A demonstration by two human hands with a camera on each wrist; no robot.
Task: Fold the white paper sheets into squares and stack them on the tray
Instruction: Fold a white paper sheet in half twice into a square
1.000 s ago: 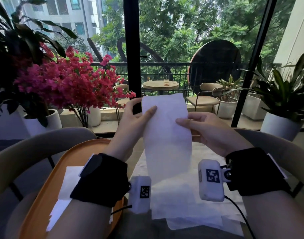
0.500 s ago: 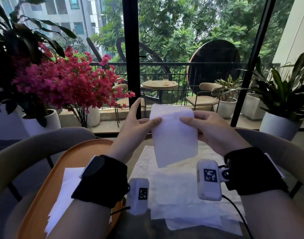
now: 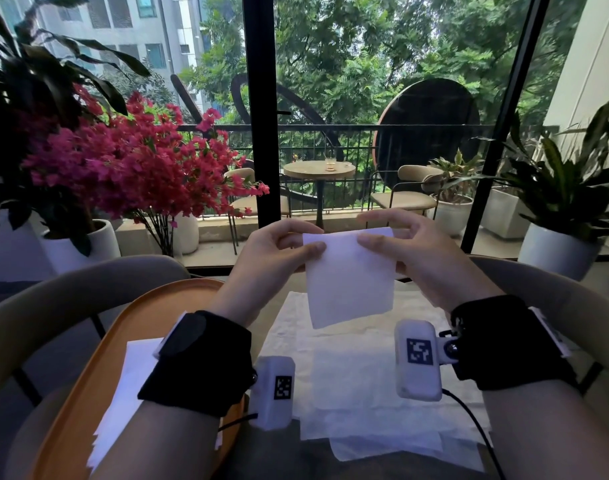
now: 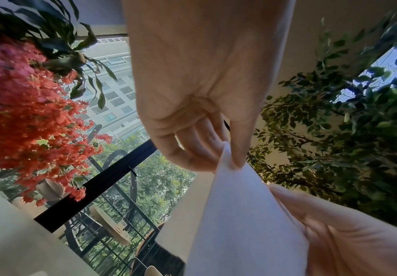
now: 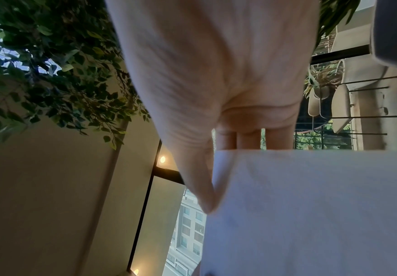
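Both hands hold a folded white paper sheet (image 3: 350, 282) up in the air above the table. My left hand (image 3: 279, 252) pinches its upper left corner between thumb and fingers, as the left wrist view shows at the paper (image 4: 242, 220). My right hand (image 3: 414, 254) pinches the upper right part, thumb in front, fingers behind the paper (image 5: 310, 205). Several unfolded white sheets (image 3: 358, 382) lie flat on the table below. An orange tray (image 3: 88, 368) sits at the left with folded white paper (image 3: 123, 403) on it, partly hidden by my left forearm.
Curved beige chair backs (image 3: 71, 289) ring the table on both sides. A pot of pink flowers (image 3: 123, 168) stands at the left and a green plant in a white pot (image 3: 559, 251) at the right, before a glass wall with a black frame (image 3: 258, 133).
The long hanging sheet has been folded shorter, to about a square. Both hands have come lower and closer together, still holding its top edge.
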